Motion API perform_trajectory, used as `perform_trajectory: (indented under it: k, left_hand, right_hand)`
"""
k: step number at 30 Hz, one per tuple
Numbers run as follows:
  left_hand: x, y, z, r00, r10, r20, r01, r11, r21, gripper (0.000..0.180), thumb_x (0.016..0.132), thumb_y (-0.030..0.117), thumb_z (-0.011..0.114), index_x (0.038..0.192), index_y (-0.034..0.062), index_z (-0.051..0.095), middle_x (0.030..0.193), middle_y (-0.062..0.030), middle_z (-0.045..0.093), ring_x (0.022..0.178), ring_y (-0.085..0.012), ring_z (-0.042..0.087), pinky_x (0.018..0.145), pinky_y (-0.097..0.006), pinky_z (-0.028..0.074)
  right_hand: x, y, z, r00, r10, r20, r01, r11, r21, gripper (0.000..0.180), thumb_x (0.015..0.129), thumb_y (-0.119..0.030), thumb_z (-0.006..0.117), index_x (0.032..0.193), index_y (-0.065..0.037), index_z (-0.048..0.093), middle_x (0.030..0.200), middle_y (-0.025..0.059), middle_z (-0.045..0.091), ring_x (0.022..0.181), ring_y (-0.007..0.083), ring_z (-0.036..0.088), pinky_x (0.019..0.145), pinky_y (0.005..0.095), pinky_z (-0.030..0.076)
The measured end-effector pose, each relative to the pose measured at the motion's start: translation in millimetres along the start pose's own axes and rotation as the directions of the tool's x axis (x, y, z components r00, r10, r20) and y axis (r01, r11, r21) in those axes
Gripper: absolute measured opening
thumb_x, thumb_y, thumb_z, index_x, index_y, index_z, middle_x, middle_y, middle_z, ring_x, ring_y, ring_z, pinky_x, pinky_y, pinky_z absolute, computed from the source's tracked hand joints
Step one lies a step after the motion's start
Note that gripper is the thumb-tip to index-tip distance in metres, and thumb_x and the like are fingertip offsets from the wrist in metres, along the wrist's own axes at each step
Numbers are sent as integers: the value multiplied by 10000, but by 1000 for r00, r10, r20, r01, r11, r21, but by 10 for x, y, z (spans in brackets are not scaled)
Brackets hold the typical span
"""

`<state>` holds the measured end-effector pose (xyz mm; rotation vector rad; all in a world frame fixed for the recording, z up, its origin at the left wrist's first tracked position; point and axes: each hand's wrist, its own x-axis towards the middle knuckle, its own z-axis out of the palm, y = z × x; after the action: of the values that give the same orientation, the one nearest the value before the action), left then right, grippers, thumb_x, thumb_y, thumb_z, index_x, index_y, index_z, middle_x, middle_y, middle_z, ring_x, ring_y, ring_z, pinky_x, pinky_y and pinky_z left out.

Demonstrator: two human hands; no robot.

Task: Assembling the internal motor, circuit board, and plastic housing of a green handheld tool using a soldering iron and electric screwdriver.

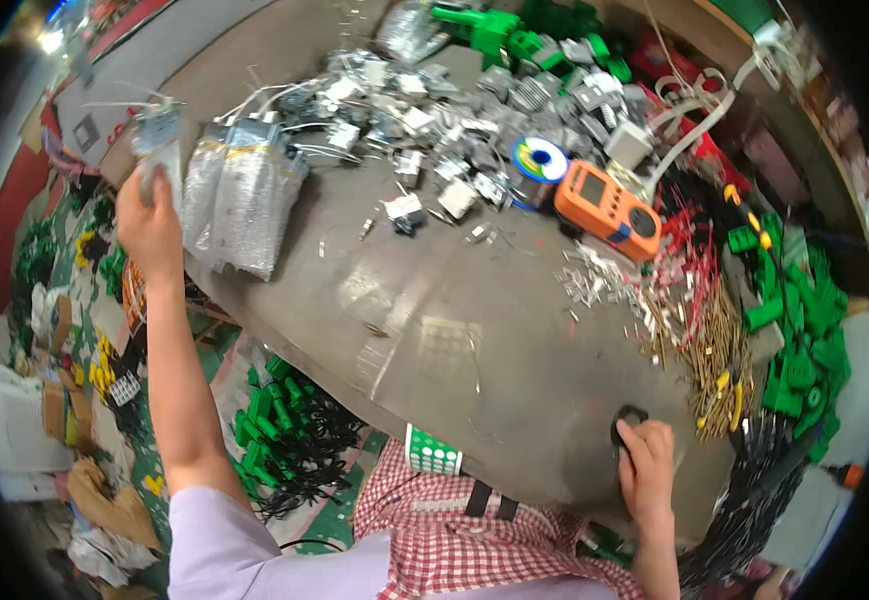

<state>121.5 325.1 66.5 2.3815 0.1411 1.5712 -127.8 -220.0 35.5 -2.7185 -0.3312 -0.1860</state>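
At the far left, my left hand [151, 225] is raised and closed round the lower end of a bubble-wrapped packet [160, 138]. Thin white wires stick out of its top, and it is slightly blurred. Beside it on the grey table [525, 350] stand similar bubble-wrapped packets [240, 195], bunched together with wires at their upper ends. Near the table's front right edge, my right hand [648, 460] is closed on a small black object [629, 420]. Fingers hide part of that object, so its kind does not show.
Several small metal-and-white parts [420, 120] cover the back. A solder spool [539, 160] stands beside an orange meter [607, 210]. To the right lie red wires [690, 270], brass rods [720, 350] and green plastic parts [805, 330]. Green parts with black cords [290, 430] lie below the left edge.
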Motion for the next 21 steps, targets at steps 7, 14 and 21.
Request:
perform_trajectory:
  k: [7, 14, 21]
  left_hand:
    - [-1071, 2314, -785, 550, 797, 250, -497, 553, -669, 386, 688, 126, 683, 1063, 36, 658, 983, -54, 647, 653, -188, 519, 568, -314, 429]
    - [-1566, 3251, -949, 301, 797, 523, -94, 571, -816, 520, 573, 132, 737, 1071, 35, 622, 1176, -82, 540, 870, -269, 516, 746, -371, 453]
    - [-1557, 3637, -484, -114, 863, 492, 392, 494, -776, 195, 691, 104, 734, 850, 45, 638, 936, -91, 627, 915, -269, 585, 845, -428, 441]
  right_hand:
    - [73, 118, -80, 1000, -15, -15, 14, 996, -88, 398, 705, -43, 695, 1092, -126, 645, 1179, 124, 537, 1072, 337, 501, 891, 405, 439]
    - [-133, 185, -9, 999, 41, 4, -41, 997, 71, 424, 739, -67, 690, 1150, -134, 611, 1243, 109, 499, 1101, 317, 478, 929, 404, 426]
    - [-402, 147, -122, 969, 141, -205, -124, 988, 91, 506, 666, -38, 707, 1156, -55, 585, 1158, 124, 520, 1059, 319, 488, 889, 401, 431]
